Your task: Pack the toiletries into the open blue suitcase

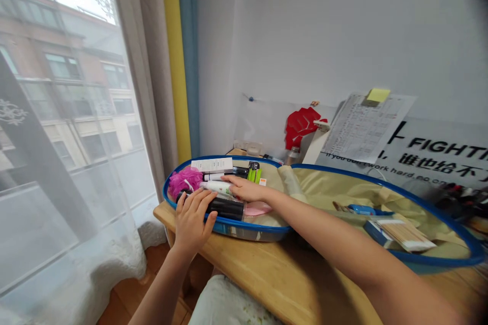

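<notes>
One of two baskets (251, 227) is reached into.
One black bottle (229, 208) at the front rim is touched by the left hand (192, 218), fingers spread, nothing clasped; one white tube (216, 186) behind it is covered by the right hand (246, 189), fingers flat; one pink puff (185, 181) lies beside.

One view only, from a camera on the person's head. It faces forward and down across a wooden table (244, 264) toward a window (68, 111) and white wall (324, 35). It is close: the left hand (190, 221) and right hand (246, 189) sit mid-frame.
</notes>
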{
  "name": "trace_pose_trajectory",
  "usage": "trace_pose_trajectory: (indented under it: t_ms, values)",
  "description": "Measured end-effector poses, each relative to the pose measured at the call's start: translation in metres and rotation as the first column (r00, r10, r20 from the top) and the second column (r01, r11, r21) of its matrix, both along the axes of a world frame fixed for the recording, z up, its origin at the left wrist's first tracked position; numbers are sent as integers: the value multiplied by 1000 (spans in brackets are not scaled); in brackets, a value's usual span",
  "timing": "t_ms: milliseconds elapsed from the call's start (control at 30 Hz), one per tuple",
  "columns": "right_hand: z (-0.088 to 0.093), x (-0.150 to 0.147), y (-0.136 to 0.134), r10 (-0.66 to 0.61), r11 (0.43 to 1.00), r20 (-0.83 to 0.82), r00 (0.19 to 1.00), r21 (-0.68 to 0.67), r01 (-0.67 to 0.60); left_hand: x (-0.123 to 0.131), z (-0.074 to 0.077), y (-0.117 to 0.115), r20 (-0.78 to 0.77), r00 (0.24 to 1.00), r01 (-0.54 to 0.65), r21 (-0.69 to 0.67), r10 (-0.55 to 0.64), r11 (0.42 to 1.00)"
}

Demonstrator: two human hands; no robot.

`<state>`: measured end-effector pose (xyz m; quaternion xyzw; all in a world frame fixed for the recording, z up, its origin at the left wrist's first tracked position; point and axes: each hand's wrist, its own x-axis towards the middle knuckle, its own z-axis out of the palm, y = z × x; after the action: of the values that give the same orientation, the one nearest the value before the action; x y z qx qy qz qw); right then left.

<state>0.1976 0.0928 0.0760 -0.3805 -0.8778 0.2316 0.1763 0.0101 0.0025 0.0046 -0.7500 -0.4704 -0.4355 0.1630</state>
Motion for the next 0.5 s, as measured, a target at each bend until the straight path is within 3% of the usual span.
trace_pose_trajectory:
  t_ms: [133, 200, 300, 400, 500]
  values:
    - [32, 27, 6, -134, 986, -41, 990, 97, 138, 0, 0, 0, -1, 1000, 5, 14, -5, 1000]
    - [54, 62, 13, -249, 957, -60, 967, 141, 255, 0, 0, 0, -1, 1000, 7, 14, -7, 1000]
    - [79, 136, 19, -463, 869, -37, 886, 180, 461, -1, 1, 0, -1, 1000, 6, 7, -6, 1000]
    - [78, 215, 9, -646, 758, 76, 760, 180, 626, -1, 0, 1, 3, 1000, 1, 8, -1, 1000]
    - [57, 275, -15, -776, 629, 126, 618, 241, 739, -1, -1, 1, 0, 1000, -2, 17, 2, 1000]
